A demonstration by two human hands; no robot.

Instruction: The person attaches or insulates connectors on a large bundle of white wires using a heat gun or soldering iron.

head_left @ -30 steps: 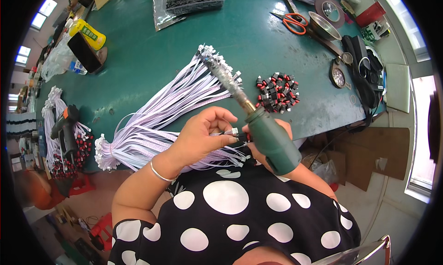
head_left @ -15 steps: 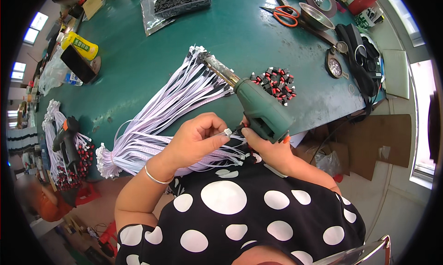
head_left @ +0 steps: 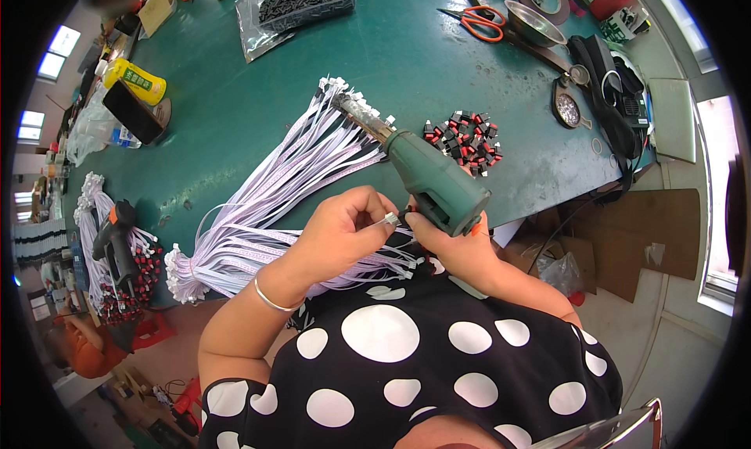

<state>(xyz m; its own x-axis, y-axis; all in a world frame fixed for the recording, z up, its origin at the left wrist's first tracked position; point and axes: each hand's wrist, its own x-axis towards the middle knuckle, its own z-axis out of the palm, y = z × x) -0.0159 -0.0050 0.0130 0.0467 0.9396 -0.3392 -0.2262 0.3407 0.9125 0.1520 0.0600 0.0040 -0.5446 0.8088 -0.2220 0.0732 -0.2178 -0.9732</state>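
Note:
My left hand (head_left: pixel 340 226) pinches a small white connector (head_left: pixel 390 218) on a cable end between thumb and fingers. My right hand (head_left: pixel 454 249) is closed around a green heat gun (head_left: pixel 438 179); its handle is hidden beneath the body. The right thumb tip is beside a short dark piece (head_left: pixel 405 212) close to the white connector. Over the far end of a bundle of white flat cables (head_left: pixel 266 191) lies the gun's metal nozzle (head_left: pixel 364 116), pointing away to the left. More cable ends with white plugs spread under my left wrist.
Right of the gun sits a pile of small black-and-red parts (head_left: pixel 463 140). Farther back are a clear tray of black tubes (head_left: pixel 305 3), orange-handled scissors (head_left: pixel 481 23) and a metal bowl (head_left: pixel 536 23). At left are a phone (head_left: pixel 133 109), a yellow bottle (head_left: pixel 137 81) and another cable bundle (head_left: pixel 94 214).
The heat gun has shifted slightly left with my right hand. My left hand still pinches the connector and has moved a little to the right.

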